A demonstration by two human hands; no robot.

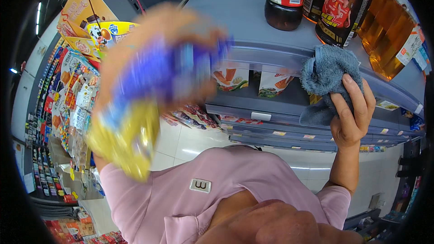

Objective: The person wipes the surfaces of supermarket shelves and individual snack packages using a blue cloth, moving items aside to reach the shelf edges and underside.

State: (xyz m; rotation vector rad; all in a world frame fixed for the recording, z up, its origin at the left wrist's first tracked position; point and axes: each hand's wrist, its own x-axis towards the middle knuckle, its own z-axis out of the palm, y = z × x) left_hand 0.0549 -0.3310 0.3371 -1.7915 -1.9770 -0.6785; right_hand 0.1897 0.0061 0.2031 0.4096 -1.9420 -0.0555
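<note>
My left hand (166,17), raised on the left and blurred by motion, is closed around a shiny blue-purple package (149,67). Below it hangs a yellow, crinkled plastic part (132,142); whether this is the same package or a second one, I cannot tell. On the right, my right hand (354,112) grips a bunched grey-blue terry cloth (334,67). The cloth overlaps the clear front strip (271,56) of the upper grey shelf (223,10), just in front of the drinks.
A dark drink bottle (284,13), a black printed package (340,10) and amber drink bottles (386,37) stand on the upper shelf. Snack bags (276,81) hang or stand below it. Crowded snack displays (71,101) line the left side, above a pale tiled floor (203,140).
</note>
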